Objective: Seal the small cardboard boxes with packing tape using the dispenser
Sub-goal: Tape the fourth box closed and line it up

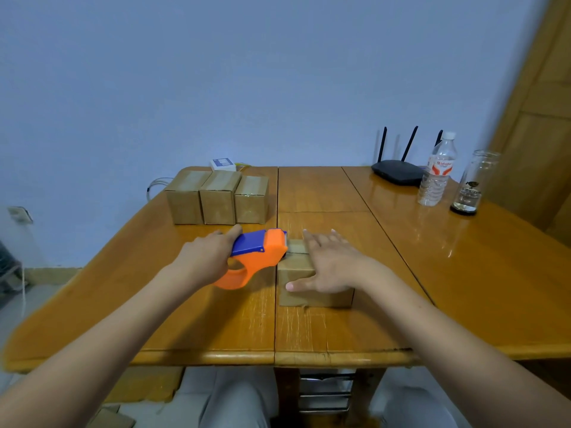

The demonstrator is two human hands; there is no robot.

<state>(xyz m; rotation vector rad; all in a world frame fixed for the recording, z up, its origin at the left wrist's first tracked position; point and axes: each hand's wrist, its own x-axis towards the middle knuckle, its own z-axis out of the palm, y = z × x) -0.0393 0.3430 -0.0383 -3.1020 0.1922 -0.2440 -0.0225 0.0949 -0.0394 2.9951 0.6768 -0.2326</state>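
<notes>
1. Now, in the head view, the left hand (207, 257) is gripping the orange and blue tape dispenser (255, 257), fingers curled round its handle, with the index finger lying along the blue top.
2. Just to the right of that grip, the dispenser's front end is touching the left upper edge of the small cardboard box (312, 279); whether tape is already sticking there is hard to tell, since the spot is small and partly hidden.
3. The right hand (330, 264) is lying flat on top of the same box, fingers straight and spread, thumb pointing toward the dispenser, pressing rather than clasping.
4. Beyond the left hand's grip, three more boxes (217, 197) are standing side by side, touching one another, on the wooden table (216, 329).
5. Far to the right of both hands, a black router (397, 173), a plastic water bottle (437, 174) and a glass jar (472, 183) are sitting near the table's back edge.
6. Behind the three boxes, a small white and blue carton (222, 164) is resting against the wall.
</notes>
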